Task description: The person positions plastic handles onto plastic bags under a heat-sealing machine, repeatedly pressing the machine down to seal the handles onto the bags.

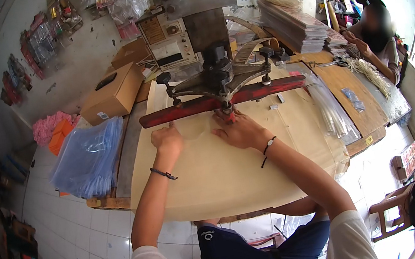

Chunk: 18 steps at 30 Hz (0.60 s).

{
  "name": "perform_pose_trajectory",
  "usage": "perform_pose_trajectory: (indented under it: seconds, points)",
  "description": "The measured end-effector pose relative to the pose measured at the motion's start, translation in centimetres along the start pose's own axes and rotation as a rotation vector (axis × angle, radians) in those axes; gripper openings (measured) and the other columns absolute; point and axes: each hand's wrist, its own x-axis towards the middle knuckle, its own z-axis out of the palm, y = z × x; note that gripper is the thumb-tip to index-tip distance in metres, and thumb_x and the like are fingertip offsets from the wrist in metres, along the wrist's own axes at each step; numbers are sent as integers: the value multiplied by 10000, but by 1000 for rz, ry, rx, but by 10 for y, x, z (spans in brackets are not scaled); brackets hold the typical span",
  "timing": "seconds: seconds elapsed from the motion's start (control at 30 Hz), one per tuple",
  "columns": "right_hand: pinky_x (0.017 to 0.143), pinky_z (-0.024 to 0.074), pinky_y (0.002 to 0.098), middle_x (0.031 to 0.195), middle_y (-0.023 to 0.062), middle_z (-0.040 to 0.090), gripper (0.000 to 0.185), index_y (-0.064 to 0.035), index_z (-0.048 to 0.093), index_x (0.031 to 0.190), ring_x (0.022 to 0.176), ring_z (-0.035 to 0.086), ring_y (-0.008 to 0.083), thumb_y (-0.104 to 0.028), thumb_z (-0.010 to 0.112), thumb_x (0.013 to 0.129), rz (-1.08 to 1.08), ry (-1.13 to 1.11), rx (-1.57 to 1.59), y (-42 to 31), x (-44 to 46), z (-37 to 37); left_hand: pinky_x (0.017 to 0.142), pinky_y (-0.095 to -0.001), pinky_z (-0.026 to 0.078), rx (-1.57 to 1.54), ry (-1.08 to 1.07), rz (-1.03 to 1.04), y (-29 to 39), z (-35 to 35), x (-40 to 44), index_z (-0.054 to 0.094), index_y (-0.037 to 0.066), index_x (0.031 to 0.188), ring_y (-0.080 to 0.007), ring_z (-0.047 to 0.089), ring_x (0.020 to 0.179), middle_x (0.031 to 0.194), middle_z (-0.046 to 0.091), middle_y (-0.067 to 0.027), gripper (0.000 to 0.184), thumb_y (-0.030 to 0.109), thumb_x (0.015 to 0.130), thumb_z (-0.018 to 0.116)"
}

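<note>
A long red bar (pixel 189 109) hangs under the dark metal head of a press (pixel 218 75), over a tan sheet (pixel 215 181) that covers the worktop. Just in front of the bar's left half is my left hand (pixel 167 140), fingers mostly folded and one digit pointing forward. Whatever it may pinch is too faint to make out. My right hand (pixel 242 131) lies palm down on the sheet below the bar's middle, fingers spread, the tips partly hidden by the press. Two small pale pieces (pixel 277 103) lie to its right.
A stack of clear bluish plastic sleeves (pixel 89 156) and a cardboard box (pixel 112 95) stand left. Clear plastic strips (pixel 331 112) lie right. Beyond are stacked packs (pixel 293 22) and another person (pixel 374 32) seated. A stool (pixel 391 212) stands at lower right.
</note>
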Motion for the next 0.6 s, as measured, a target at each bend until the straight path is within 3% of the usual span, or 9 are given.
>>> perform_pose_trajectory:
  seconds: [0.4,0.5,0.6]
  points:
    - [1218,267,496,1459,241,496,598,57,498,1386,1404,409,396,-425,437,1038,-70,33,7,3,-1,0,910,-407,528,-92,-23,36,-11,-4,-12,363,151,1565,-301,702,1091,1186,715,-178,681,187,896,481]
    - [1128,396,474,1405,252,539,527,21,511,1384,1324,497,404,-366,512,1026,-104,124,-44,2,-1,4,884,-405,528,-56,2,34,-12,0,-9,347,170,1575,-293,712,1056,1151,730,-154,691,188,900,489]
    - [1107,418,480,1430,253,512,508,15,492,1393,1327,489,415,-333,512,1023,6,70,-51,-6,1,12,851,-389,526,-24,9,30,-13,5,-4,323,186,1588,-272,724,1019,1114,744,-118,707,191,904,503]
